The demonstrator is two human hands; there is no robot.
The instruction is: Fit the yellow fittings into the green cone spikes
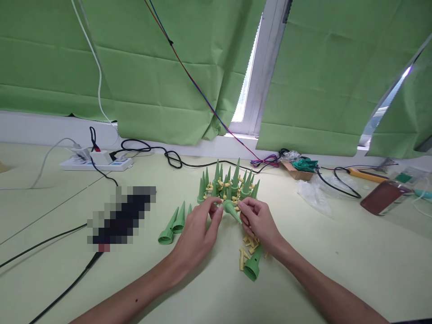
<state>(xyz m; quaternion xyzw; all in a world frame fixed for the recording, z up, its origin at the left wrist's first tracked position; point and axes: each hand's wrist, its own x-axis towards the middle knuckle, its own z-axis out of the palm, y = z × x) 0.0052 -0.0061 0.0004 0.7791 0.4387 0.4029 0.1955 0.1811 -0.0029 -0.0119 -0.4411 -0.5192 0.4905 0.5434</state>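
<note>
Between my two hands a green cone (232,211) is held, tilted with its tip toward the lower right. My left hand (202,220) pinches it at its wide end. My right hand (259,220) is closed beside it, its fingertips at a small yellow piece (237,205) against the cone. Behind them stands a cluster of upright green cones (235,180) with yellow pieces among them. Left of my left hand lie several loose green cones (167,233). Below my right hand are loose yellow pieces (242,258) and another green cone (251,267).
A white power strip (97,163) with plugs and cables sits at the back left. A dark pixelated object (124,218) lies at the left. At the right are a cardboard box (298,171), clear plastic bags (313,196) and a reddish-brown bottle (384,198).
</note>
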